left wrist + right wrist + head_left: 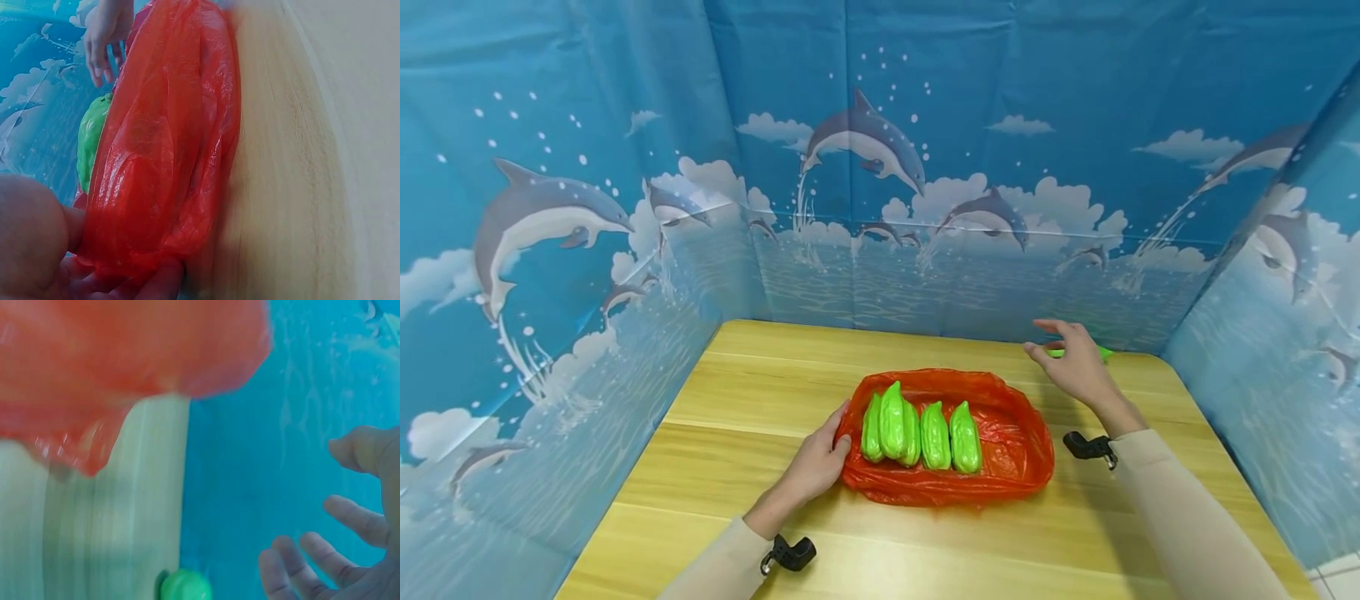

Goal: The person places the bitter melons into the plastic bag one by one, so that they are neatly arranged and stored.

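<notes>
A red plastic bag point(940, 492), spread wide like an oval tray, stands on the table with its mouth up. Several shiny green gourds point(936, 437), bumpy and pointed at the top, stand in its left and middle part. My left hand point(812, 462) grips the bag's left edge, thumb over the rim and fingers outside, as the left wrist view shows. Over the table's back right my right hand point(1078, 367) hovers with its fingers spread and loosely bent, holding nothing. Another green gourd point(1105, 352) lies behind that hand, partly hidden by it.
The wooden table point(722, 400) ends at the back against a blue dolphin-print curtain point(925, 275), which also hangs on the left and right sides. Black straps with small mounts point(793, 553) sit on both wrists.
</notes>
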`<action>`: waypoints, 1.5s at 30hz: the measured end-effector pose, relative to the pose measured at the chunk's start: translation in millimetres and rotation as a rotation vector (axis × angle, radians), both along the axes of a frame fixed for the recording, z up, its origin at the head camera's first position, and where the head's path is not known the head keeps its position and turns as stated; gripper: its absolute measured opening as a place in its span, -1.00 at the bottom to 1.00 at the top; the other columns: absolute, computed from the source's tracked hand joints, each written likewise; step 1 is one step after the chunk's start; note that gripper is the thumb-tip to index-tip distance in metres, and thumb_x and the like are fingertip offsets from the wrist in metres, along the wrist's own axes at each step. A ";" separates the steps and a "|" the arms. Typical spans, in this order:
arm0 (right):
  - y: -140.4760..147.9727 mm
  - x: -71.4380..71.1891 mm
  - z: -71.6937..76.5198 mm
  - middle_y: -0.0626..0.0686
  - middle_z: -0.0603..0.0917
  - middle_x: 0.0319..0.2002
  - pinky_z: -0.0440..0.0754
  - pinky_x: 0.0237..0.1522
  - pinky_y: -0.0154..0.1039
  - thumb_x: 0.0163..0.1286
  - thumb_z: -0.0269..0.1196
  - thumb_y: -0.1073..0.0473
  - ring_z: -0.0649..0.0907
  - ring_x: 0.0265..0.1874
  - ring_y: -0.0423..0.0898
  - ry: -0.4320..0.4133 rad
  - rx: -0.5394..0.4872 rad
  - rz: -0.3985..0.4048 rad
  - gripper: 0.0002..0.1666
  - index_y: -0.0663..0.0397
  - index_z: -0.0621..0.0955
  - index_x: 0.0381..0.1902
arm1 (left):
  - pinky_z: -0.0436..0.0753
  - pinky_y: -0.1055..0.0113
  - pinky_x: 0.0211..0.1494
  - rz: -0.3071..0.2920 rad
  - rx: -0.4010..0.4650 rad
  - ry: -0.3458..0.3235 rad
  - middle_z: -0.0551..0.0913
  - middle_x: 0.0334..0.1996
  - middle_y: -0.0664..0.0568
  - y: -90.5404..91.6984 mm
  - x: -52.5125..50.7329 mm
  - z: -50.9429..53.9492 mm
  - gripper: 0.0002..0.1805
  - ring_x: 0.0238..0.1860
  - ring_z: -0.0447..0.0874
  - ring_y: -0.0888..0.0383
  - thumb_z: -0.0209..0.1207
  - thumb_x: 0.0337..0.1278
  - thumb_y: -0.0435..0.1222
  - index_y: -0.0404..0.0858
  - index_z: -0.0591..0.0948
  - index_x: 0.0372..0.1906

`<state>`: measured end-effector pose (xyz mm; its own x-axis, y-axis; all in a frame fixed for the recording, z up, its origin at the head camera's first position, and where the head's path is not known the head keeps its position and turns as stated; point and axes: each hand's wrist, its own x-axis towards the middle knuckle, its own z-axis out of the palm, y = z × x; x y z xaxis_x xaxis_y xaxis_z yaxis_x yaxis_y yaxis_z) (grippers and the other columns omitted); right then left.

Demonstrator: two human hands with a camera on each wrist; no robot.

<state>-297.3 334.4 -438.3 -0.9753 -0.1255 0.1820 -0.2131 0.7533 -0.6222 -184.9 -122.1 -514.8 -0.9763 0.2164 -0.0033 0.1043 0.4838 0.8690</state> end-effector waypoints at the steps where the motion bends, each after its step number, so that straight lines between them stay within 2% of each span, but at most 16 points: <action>1: 2.8 -1.7 -2.1 0.58 0.35 0.66 0.78 0.27 0.53 0.86 0.23 -0.16 0.64 0.42 0.59 -0.002 0.000 -0.003 -0.18 0.21 0.42 0.79 | 0.34 -0.37 0.86 0.002 0.002 -0.001 0.37 0.80 -0.37 -0.1 0.0 0.4 -0.28 0.80 0.35 -0.41 -0.01 0.86 -0.34 -0.32 0.18 0.91; 10: 27.2 -12.6 -20.0 0.69 0.21 0.68 0.66 0.34 0.66 0.87 0.19 -0.21 0.48 0.50 0.72 -0.041 -0.026 -0.058 -0.09 0.26 0.32 0.84 | 0.29 -0.34 0.89 -0.009 0.009 -0.011 0.33 0.83 -0.33 -1.1 -0.9 2.7 -0.28 0.84 0.30 -0.37 -0.03 0.87 -0.35 -0.34 0.16 0.91; 13: 32.9 -17.5 -25.0 0.70 0.15 0.71 0.62 0.35 0.68 0.87 0.18 -0.22 0.45 0.52 0.71 -0.055 -0.031 -0.082 -0.07 0.26 0.29 0.86 | 0.37 -0.37 0.85 -0.010 -0.004 -0.007 0.38 0.80 -0.34 -1.4 -1.5 1.2 -0.28 0.80 0.38 -0.39 -0.02 0.87 -0.34 -0.32 0.17 0.91; 17: 39.0 -23.8 -31.4 0.71 0.09 0.74 0.54 0.37 0.72 0.86 0.20 -0.19 0.39 0.54 0.70 -0.064 -0.028 -0.116 -0.06 0.26 0.26 0.87 | 0.54 -0.40 0.74 -0.004 -0.012 -0.012 0.46 0.76 -0.34 -1.4 -2.0 -0.3 -0.27 0.62 0.62 -0.38 0.00 0.87 -0.33 -0.25 0.17 0.92; 23: 50.4 -26.7 -42.1 0.70 -0.12 0.80 0.24 0.47 0.90 0.86 0.19 -0.19 0.03 0.70 0.84 -0.123 -0.028 -0.166 -0.01 0.23 0.17 0.91 | 0.61 -0.38 0.69 -0.008 -0.007 -0.023 0.46 0.76 -0.33 -1.6 -1.2 -1.1 -0.27 0.54 0.69 -0.37 -0.01 0.88 -0.33 -0.23 0.17 0.93; 30: 58.5 -28.9 -52.9 0.68 -0.19 0.82 0.10 0.45 0.89 0.85 0.19 -0.21 -0.15 0.68 0.87 -0.137 -0.039 -0.196 0.02 0.26 0.13 0.91 | 0.40 -0.36 0.84 -0.008 -0.005 -0.002 0.40 0.79 -0.34 -2.5 -1.1 -0.5 -0.28 0.77 0.44 -0.37 -0.02 0.86 -0.35 -0.32 0.19 0.91; 32: 60.3 -30.2 -55.8 0.67 -0.22 0.82 0.08 0.44 0.89 0.85 0.19 -0.22 -0.18 0.67 0.87 -0.138 -0.039 -0.202 0.03 0.27 0.14 0.90 | 0.47 -0.35 0.81 -0.007 -0.001 -0.011 0.43 0.78 -0.33 -2.4 -1.4 -0.3 -0.28 0.71 0.54 -0.33 -0.01 0.86 -0.35 -0.26 0.18 0.92; 34: 62.4 -31.7 -58.9 0.66 -0.25 0.83 0.05 0.44 0.90 0.85 0.19 -0.24 -0.21 0.68 0.87 -0.142 -0.032 -0.206 0.03 0.27 0.14 0.90 | 0.61 -0.34 0.69 -0.008 0.000 -0.016 0.49 0.75 -0.34 -2.3 -1.9 -0.8 -0.27 0.48 0.75 -0.32 -0.01 0.87 -0.34 -0.22 0.18 0.93; 37: 65.8 -33.7 -63.4 0.65 -0.29 0.84 0.01 0.46 0.92 0.84 0.20 -0.23 -0.25 0.68 0.88 -0.151 -0.018 -0.207 0.04 0.27 0.13 0.91 | 0.67 -0.33 0.62 -0.015 0.010 -0.028 0.51 0.73 -0.33 -1.8 -2.0 -1.0 -0.27 0.40 0.79 -0.27 -0.01 0.87 -0.34 -0.15 0.19 0.94; 39: 67.8 -35.1 -67.3 0.66 -0.31 0.84 -0.05 0.47 0.93 0.84 0.22 -0.22 -0.28 0.69 0.89 -0.148 -0.002 -0.201 0.05 0.28 0.12 0.90 | 0.64 -0.37 0.65 -0.020 0.016 -0.027 0.49 0.74 -0.33 -1.7 -1.8 -0.9 -0.27 0.48 0.75 -0.34 -0.01 0.87 -0.34 -0.15 0.19 0.94; 41: 69.2 -35.8 -70.6 0.66 -0.35 0.84 -0.09 0.49 0.93 0.83 0.23 -0.20 -0.30 0.69 0.89 -0.149 0.007 -0.194 0.06 0.28 0.11 0.90 | 0.56 -0.40 0.72 -0.023 0.024 -0.030 0.47 0.76 -0.31 -1.7 -1.8 -0.6 -0.27 0.66 0.59 -0.35 -0.01 0.87 -0.34 -0.13 0.20 0.93; 45: 70.2 -35.6 -75.9 0.62 -0.44 0.84 -0.07 0.47 0.92 0.82 0.24 -0.20 -0.34 0.69 0.90 -0.162 0.022 -0.179 0.09 0.26 0.05 0.92 | 0.52 -0.40 0.75 -0.026 0.023 -0.031 0.45 0.78 -0.29 -2.7 -3.4 -1.7 -0.28 0.71 0.53 -0.37 -0.03 0.89 -0.33 -0.12 0.19 0.94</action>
<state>-333.0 404.5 -514.2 -0.9986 0.0496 0.0204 0.0263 0.7836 -0.6207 -188.3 -124.8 -516.5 -0.9698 0.2422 -0.0281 0.0895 0.4607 0.8830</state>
